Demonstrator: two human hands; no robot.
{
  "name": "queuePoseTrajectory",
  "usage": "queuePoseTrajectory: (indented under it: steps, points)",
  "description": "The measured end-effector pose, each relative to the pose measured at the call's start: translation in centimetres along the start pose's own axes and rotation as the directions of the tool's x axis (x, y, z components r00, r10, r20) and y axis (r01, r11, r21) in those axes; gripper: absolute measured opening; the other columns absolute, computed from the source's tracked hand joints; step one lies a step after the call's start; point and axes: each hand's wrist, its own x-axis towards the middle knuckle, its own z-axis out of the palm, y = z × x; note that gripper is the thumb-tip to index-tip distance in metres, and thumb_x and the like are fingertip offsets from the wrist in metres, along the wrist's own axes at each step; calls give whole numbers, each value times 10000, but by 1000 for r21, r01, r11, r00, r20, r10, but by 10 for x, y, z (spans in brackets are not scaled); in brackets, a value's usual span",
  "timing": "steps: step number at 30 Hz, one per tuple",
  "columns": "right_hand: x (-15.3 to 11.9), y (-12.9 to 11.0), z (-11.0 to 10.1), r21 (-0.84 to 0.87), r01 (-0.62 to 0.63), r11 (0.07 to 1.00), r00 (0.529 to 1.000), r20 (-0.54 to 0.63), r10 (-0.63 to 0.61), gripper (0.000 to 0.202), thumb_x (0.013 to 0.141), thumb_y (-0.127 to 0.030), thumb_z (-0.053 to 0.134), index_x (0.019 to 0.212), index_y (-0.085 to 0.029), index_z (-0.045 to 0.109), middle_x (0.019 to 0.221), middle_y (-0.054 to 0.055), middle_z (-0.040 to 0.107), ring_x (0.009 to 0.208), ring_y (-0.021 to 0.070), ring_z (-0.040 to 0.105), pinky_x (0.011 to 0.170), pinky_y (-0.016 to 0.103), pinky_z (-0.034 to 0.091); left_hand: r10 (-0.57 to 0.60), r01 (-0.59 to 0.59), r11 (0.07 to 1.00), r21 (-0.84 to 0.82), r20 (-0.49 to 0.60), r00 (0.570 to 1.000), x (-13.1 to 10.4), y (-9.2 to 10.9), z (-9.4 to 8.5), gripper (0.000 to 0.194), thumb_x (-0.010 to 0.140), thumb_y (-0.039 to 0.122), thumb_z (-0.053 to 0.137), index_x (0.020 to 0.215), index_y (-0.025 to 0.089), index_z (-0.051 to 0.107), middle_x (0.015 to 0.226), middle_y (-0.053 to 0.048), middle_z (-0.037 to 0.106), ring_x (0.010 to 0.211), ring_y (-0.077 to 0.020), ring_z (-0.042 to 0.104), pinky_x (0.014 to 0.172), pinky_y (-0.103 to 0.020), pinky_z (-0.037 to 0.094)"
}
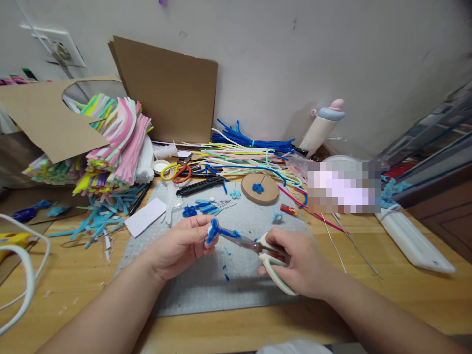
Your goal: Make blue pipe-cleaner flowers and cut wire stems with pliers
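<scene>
Between the thumb and fingers of my left hand (191,241) is a bent blue pipe cleaner (213,231), pinched above the grey cutting mat (184,295). My right hand (295,260) grips white-handled scissors (275,270), with fingers through the loops. The scissor blades point left, and their tips reach the blue pipe cleaner close to my left fingertips. A blue strand runs along the blades; whether they are cutting into it I cannot tell. Small blue scraps (226,278) lie on the mat below.
Behind the hands lie a round cardboard disc (269,196) with a small blue flower, a black pen (199,187), yellow-red scissors (177,173) and a battery (289,210). Bundles of coloured pipe cleaners (125,137) stand left. A white bottle (319,130) and cardboard sheets (173,93) stand against the wall.
</scene>
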Motion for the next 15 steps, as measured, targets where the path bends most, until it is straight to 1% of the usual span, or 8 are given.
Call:
queuePoseTrajectory:
  steps: [6, 10, 15]
  points:
    - [-1, 0, 0, -8, 21, 1000, 1000, -9, -21, 316, 730, -452, 650, 716, -209, 450, 594, -34, 514, 523, 112, 414, 500, 234, 266, -9, 9, 1000, 22, -9, 1000, 1, -1, 1, 252, 639, 273, 778, 770, 110, 637, 590, 1, 520, 517, -55, 412, 524, -189, 294]
    - [-2, -1, -1, 2, -2, 1000, 1000, 18, 2, 343, 728, -475, 655, 706, -208, 441, 589, -40, 500, 520, 108, 398, 495, 230, 266, -7, 7, 1000, 9, 0, 1000, 1, -1, 0, 241, 653, 267, 768, 777, 110, 634, 600, 3, 514, 523, -54, 418, 527, -183, 296]
    - [-2, 0, 0, 4, -5, 1000, 1000, 22, 5, 311, 734, -425, 660, 698, -207, 441, 585, -44, 496, 521, 107, 396, 496, 226, 269, -1, 1, 1000, -6, 10, 1000, 0, 0, 0, 231, 663, 263, 760, 777, 114, 626, 606, 3, 509, 528, -59, 422, 525, -184, 301]
